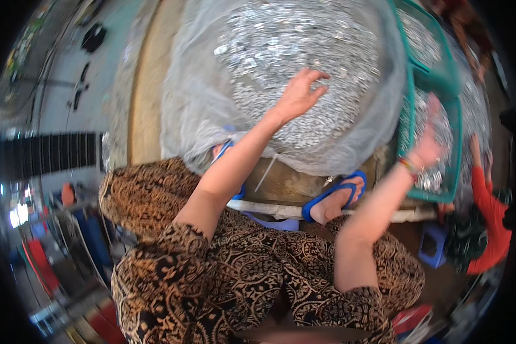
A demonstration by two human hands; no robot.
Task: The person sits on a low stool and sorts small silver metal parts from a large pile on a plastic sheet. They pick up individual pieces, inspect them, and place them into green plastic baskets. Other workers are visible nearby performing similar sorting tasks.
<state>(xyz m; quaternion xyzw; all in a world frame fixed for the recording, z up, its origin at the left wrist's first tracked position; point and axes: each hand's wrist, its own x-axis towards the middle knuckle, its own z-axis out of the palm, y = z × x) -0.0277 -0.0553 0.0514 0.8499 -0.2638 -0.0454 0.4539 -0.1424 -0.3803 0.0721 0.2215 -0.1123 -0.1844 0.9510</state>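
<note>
Small flat shiny silver pieces (304,46) lie in a broad heap inside a large clear plastic bag (198,74), its mouth spread wide. My left hand (301,94) hovers over the near part of this heap, fingers apart and holding nothing. To the right, my right hand (427,143) is over a green plastic basket (457,149) with more silver pieces. Motion smears its fingers, so their grip does not show. Just beyond those fingertips is a blurred green object (445,79) whose kind I cannot make out.
Another green basket section (404,28) with silver pieces stands farther back on the right. My foot in a blue flip-flop (333,200) rests near the bag's edge. At the right, a person in a red top (490,229) sits near a blue stool (433,245).
</note>
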